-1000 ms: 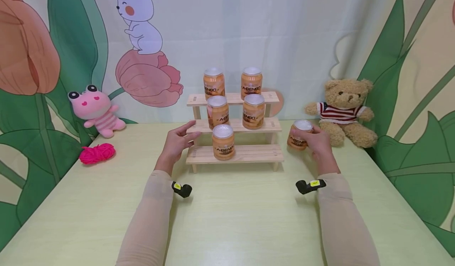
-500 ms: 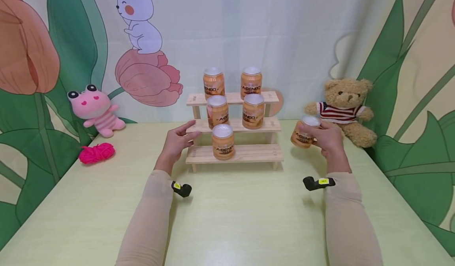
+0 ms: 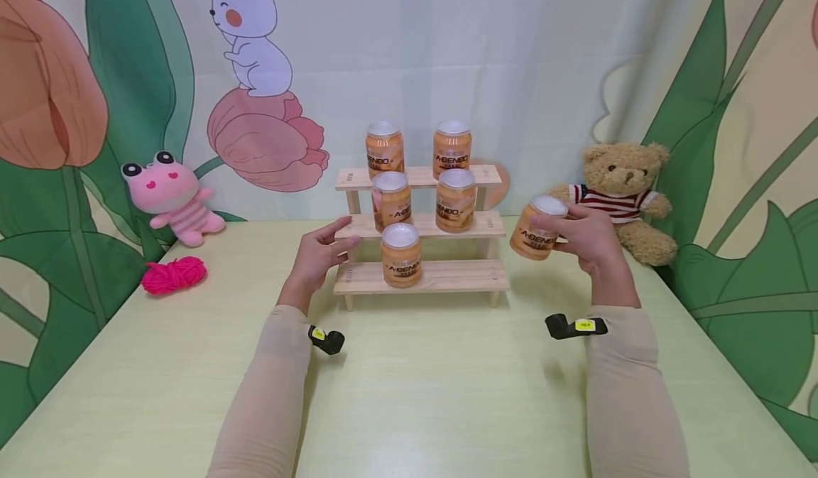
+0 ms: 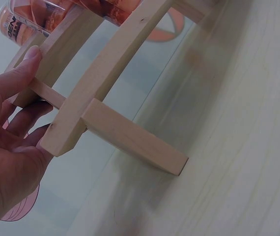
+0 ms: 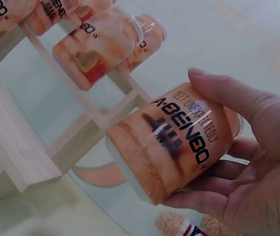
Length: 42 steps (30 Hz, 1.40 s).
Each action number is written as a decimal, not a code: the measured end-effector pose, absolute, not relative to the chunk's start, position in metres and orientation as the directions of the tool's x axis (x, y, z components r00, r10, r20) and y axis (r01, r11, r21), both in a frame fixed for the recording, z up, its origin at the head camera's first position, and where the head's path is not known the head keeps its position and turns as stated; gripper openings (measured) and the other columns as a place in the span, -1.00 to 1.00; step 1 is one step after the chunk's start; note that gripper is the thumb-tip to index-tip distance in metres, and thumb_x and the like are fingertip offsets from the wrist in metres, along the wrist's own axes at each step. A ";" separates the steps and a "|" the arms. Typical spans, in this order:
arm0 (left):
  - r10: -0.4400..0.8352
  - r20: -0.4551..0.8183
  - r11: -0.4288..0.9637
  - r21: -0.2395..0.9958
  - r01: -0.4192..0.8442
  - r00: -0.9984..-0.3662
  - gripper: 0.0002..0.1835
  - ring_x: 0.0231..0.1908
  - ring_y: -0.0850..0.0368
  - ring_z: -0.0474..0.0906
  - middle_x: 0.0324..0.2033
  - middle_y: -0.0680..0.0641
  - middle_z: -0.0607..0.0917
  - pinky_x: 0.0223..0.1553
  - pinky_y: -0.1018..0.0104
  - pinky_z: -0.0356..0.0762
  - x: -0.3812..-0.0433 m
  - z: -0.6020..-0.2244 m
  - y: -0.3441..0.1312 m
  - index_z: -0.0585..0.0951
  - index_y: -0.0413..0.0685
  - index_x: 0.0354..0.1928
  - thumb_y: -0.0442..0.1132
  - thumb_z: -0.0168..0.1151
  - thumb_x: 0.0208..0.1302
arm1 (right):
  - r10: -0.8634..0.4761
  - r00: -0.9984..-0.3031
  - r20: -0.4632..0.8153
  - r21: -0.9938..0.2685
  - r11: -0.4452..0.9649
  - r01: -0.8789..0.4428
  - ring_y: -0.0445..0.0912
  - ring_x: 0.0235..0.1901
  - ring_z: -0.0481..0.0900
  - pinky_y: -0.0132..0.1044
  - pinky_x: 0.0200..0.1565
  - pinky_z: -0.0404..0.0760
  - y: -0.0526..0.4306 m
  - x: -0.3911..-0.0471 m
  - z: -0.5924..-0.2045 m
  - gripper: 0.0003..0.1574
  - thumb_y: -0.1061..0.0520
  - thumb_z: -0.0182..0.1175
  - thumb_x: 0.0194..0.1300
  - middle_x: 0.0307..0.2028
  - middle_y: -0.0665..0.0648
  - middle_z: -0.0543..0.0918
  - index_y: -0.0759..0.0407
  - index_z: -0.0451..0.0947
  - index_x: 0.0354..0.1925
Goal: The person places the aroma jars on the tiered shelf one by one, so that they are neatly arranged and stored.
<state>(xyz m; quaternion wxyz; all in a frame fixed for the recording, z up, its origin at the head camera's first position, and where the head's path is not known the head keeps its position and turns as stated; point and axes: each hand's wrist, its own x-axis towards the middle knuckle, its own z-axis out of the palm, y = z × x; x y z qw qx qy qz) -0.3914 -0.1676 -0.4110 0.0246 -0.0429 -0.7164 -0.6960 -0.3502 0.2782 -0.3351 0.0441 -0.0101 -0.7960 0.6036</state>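
My right hand (image 3: 591, 240) grips an orange can (image 3: 535, 231) with a silver lid, held tilted above the table to the right of a three-tier wooden display stand (image 3: 460, 277). In the right wrist view, the thumb and fingers wrap round the can (image 5: 174, 142), its printed label facing the camera. My left hand (image 3: 317, 258) holds the stand's left end; in the left wrist view, its thumb (image 4: 19, 73) lies against one board and its fingers curl behind. Two matching cans stand on the top tier, two on the middle, and one can (image 3: 402, 256) on the bottom tier, left of its middle.
A teddy bear (image 3: 618, 208) in a striped shirt sits behind my right hand. At the far left are a pink plush frog (image 3: 175, 197) and a skein of pink yarn (image 3: 174, 275). A printed curtain (image 3: 543, 59) stands behind the table (image 3: 422, 393).
My right hand has lifted the can off the table, first shifting right, then back left and higher, towards the stand. The can has tilted. My left hand has stayed in place.
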 end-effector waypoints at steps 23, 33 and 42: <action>0.024 0.086 0.035 0.996 0.086 -0.996 -0.37 0.20 -0.06 0.52 0.43 -0.05 0.36 0.15 0.00 0.52 -0.391 -0.409 -0.166 0.49 0.10 0.39 -0.17 0.42 0.27 | -0.160 -0.987 0.032 -0.907 0.411 -0.096 0.02 -0.21 0.64 -0.08 -0.27 0.72 0.220 -0.345 -0.325 -0.21 0.03 0.59 0.02 -0.08 0.33 0.64 0.43 0.43 0.03; 0.022 0.070 0.029 0.997 0.070 -0.997 -0.38 0.21 -0.06 0.51 0.43 -0.05 0.36 0.17 -0.04 0.49 -0.392 -0.410 -0.168 0.49 0.12 0.39 -0.18 0.41 0.28 | -0.199 -0.980 -0.002 -0.860 0.501 -0.100 0.06 -0.22 0.60 0.00 -0.25 0.70 0.192 -0.344 -0.329 -0.16 0.06 0.64 -0.08 -0.09 0.32 0.57 0.42 0.40 0.00; 0.022 0.088 0.022 0.996 0.089 -0.996 -0.38 0.15 -0.03 0.55 0.42 -0.05 0.38 0.18 -0.06 0.48 -0.391 -0.410 -0.167 0.50 0.10 0.38 -0.18 0.42 0.27 | -0.207 -0.978 -0.003 -0.827 0.551 -0.114 0.06 -0.22 0.59 0.08 -0.22 0.69 0.182 -0.343 -0.332 -0.22 0.07 0.63 -0.07 -0.12 0.29 0.57 0.39 0.39 -0.07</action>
